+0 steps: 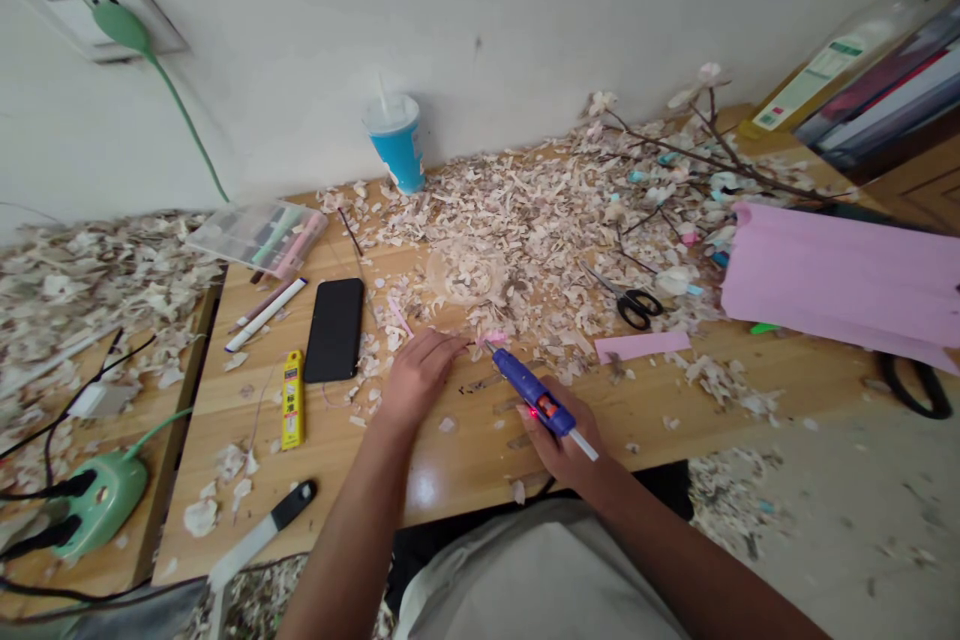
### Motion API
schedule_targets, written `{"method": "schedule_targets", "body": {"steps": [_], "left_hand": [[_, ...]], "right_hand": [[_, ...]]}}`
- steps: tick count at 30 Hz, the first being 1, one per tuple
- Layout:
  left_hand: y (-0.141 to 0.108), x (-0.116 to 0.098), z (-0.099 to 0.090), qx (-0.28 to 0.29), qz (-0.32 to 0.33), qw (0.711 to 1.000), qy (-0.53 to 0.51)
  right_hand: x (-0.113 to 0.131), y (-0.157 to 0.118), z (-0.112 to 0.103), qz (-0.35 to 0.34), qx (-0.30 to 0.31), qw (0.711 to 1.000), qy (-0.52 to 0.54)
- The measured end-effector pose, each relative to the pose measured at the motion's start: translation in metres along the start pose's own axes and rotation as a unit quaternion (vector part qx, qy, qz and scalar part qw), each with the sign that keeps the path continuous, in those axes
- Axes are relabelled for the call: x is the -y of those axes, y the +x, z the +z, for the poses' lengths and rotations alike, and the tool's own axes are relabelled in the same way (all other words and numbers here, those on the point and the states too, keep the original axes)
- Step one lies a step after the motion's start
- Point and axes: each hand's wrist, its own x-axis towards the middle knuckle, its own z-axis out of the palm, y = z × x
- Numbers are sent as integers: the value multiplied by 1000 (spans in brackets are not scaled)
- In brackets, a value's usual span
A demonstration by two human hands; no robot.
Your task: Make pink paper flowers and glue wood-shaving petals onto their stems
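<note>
My right hand (566,435) is wrapped round a blue glue gun (529,390), with a white glue stick (583,444) poking out of its back end and a red light glowing on its side. The nozzle points away to the left, close to a small pink paper piece (493,336). My left hand (424,370) is closed, its fingertips pinched together just left of the nozzle; what they hold is too small to make out. A narrow pink paper strip (400,316) lies just beyond the left hand.
Pale paper-like scraps (525,210) cover the table's back. Scissors (634,305), a pink strip (643,347), pink sheets (840,280) and flowering branches (705,155) lie right. A phone (334,330), yellow box (292,400), cutter knife (262,532) and blue cup (397,145) stand or lie left.
</note>
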Motion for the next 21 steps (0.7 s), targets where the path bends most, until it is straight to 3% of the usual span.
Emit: {"method": "schedule_targets", "body": {"steps": [21], "left_hand": [[3, -1, -1, -18, 1, 1000, 7]], "right_hand": [[0, 0, -1, -8, 8, 1000, -3]]}}
